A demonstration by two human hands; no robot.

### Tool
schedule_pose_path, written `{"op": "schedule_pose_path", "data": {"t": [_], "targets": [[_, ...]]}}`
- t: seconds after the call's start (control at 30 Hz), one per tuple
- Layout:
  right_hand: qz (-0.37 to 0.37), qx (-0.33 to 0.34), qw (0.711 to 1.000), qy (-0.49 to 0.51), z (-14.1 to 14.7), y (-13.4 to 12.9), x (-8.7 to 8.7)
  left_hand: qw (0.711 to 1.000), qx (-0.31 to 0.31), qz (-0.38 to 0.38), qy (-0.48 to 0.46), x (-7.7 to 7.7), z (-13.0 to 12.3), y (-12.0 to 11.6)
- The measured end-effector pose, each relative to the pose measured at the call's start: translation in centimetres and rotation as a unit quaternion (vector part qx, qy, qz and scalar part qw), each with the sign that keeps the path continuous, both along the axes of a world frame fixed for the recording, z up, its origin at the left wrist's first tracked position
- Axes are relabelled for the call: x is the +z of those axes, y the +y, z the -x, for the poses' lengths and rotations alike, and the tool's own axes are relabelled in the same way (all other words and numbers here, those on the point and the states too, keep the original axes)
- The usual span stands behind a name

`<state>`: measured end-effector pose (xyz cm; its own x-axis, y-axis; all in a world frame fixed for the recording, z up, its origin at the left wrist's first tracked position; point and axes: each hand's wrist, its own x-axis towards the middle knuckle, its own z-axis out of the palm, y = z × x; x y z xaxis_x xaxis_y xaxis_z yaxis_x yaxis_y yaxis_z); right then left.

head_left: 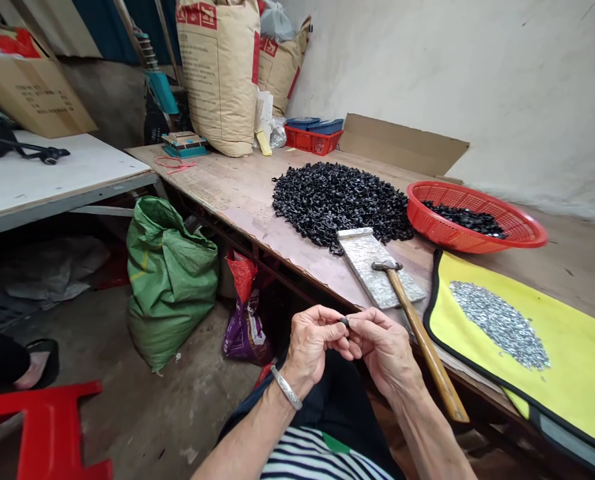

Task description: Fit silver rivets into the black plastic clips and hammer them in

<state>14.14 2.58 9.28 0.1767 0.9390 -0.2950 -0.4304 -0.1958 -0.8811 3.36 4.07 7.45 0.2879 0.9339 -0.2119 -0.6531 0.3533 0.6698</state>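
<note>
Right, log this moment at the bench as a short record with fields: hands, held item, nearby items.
Left hand: pinching the item with its fingers; silver bangle on the wrist
Right hand: pinching the same item from the other side
Held item: small black part
Nearest tool: wooden-handled hammer, its head on a flat grey slab
On the wooden bench: heap of black parts; red plastic basket holding more
Yellow mat: bearing small silver pieces
</note>
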Motion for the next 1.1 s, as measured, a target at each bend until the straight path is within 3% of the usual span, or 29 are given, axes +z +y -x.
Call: {"op": "schedule_pose_path", "data": {"t": [0.23, 1.1], "targets": [[-0.007, -0.019, 1.0, 0.004, -0.2, 0.0, 0.7, 1.0, -0.006, -0.01, -0.021, 0.4, -0.2, -0.1], [-0.008, -0.049, 0.998, -0.028, 0.8, -0.3, 0.1, 1.0, 0.005, -0.011, 0.002, 0.3, 0.0, -0.2]]}}
